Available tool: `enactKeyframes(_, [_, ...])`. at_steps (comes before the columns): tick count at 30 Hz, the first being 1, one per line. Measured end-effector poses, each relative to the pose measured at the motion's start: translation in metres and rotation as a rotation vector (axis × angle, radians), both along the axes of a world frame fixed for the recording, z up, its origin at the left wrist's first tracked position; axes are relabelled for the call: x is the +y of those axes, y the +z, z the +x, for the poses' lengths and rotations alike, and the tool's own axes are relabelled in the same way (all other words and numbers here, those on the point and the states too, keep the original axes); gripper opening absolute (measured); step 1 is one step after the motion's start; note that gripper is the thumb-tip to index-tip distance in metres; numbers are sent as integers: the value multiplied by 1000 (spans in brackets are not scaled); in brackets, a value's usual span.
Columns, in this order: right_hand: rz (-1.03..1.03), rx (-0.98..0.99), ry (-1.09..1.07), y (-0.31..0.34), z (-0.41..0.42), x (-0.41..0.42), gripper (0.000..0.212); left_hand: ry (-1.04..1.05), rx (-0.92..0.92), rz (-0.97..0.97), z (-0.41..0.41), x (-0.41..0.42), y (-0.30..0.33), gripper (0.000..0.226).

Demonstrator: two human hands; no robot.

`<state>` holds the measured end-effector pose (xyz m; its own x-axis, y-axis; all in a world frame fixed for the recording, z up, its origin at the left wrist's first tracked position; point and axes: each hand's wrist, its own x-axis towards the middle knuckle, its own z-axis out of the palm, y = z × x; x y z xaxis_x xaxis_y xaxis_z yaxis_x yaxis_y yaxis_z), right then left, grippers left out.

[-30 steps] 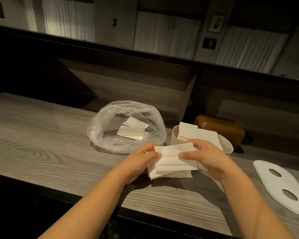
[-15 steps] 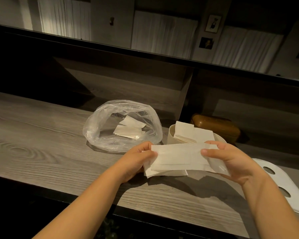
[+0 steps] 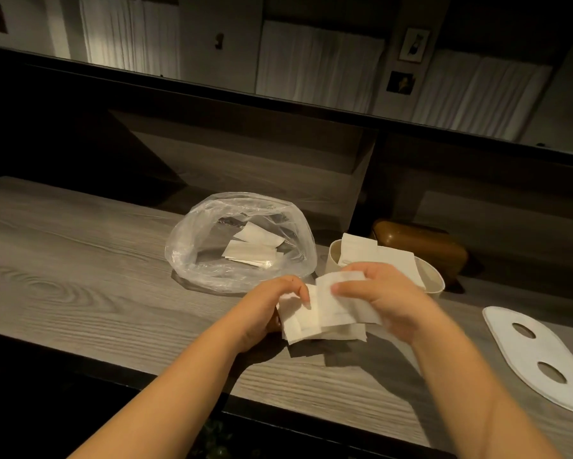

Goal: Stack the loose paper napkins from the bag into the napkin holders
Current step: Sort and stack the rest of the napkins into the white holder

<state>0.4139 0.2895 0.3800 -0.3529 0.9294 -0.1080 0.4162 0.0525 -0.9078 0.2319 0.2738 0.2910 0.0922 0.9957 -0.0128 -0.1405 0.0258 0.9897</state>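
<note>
Napkins: small stack pinched by both hands; 2 in bag.

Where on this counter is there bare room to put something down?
Left of the plastic bag, bare wood runs to the counter's left end. It is crowded between bag, napkin holder and white lid, where both hands grip napkins.

Two bare forearms reach in from the lower edge, ending in the left hand and the right hand. No sleeves cover them up to the frame edge (wrists and fingers are unadorned as well), and the fingernails are short and unpainted.
</note>
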Motion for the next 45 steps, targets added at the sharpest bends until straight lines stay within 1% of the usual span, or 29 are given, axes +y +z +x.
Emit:
enactKeyframes(3, [51, -43, 9, -11, -14, 1, 9, -33, -31, 42, -1, -2, 0, 28])
enactKeyframes(6, [86, -60, 23, -13, -18, 1, 6, -36, 12, 66, -2, -4, -2, 18])
enactKeyframes(11, [108, -80, 59, -14, -17, 4, 6, -44, 12, 57, -3, -3, -3, 21])
enactKeyframes(15, [182, -189, 86, -19, -13, 6, 12, -22, 36, 72, -4, -4, -6, 17])
enactKeyframes(18, [263, -251, 20, -21, 1, 12, 21, -15, 68, 81, -4, -4, -8, 13])
enactKeyframes(21, [317, -282, -68, -27, 15, 16, 25, -4, 160, 105, -6, -5, -8, 18])
enactKeyframes(22, [353, -271, -114, -30, 18, 16, 25, 1, 190, 118, -6, -6, -9, 18])
enactKeyframes(24, [460, -162, -202, -36, 22, 10, 21, 17, 235, 146, -6, -7, -8, 21])
enactKeyframes(25, [508, -103, -193, -38, 23, 5, 14, 23, 247, 156, -5, -8, -8, 22])
enactKeyframes(26, [540, -98, -132, -39, 21, 0, 13, 21, 249, 166, -5, -9, -7, 23])
enactKeyframes(27, [558, -176, -35, -41, 19, -4, 28, 19, 253, 179, -5, -10, -5, 26])
enactKeyframes(28, [555, -287, 61, -43, 17, -8, 48, 11, 264, 191, -5, -11, -4, 29])
enactKeyframes(29, [544, -379, 120, -46, 14, -8, 66, -6, 274, 207, -5, -12, -3, 33])
enactKeyframes(30, [534, -409, 134, -47, 13, -7, 79, -31, 272, 230, -5, -14, -1, 39])
enactKeyframes(31, [518, -369, 121, -48, 13, -3, 85, -56, 257, 256, -4, -16, 0, 44])
enactKeyframes(32, [476, -287, 105, -50, 16, 2, 88, -75, 242, 280, -3, -17, 1, 49])
enactKeyframes(35, [269, -93, 149, -56, 27, 10, 92, -76, 222, 332, -1, -19, 0, 57])
enactKeyframes(37, [181, -13, 169, -63, 32, 8, 88, -59, 212, 347, -1, -19, 0, 62])
enactKeyframes(39, [139, 64, 137, -68, 35, 5, 85, -36, 213, 367, -2, -18, 0, 66])
enactKeyframes(40, [120, 102, 119, -71, 37, 6, 87, -29, 221, 379, -2, -19, 0, 67])
enactKeyframes(43, [11, 198, 115, -71, 40, 9, 102, -18, 238, 390, -1, -21, 1, 70])
enactKeyframes(44, [-17, 218, 124, -70, 39, 9, 100, -11, 245, 396, -1, -22, 1, 71])
enactKeyframes(45, [-26, 237, 124, -69, 38, 8, 90, 0, 255, 403, -1, -22, 0, 72])
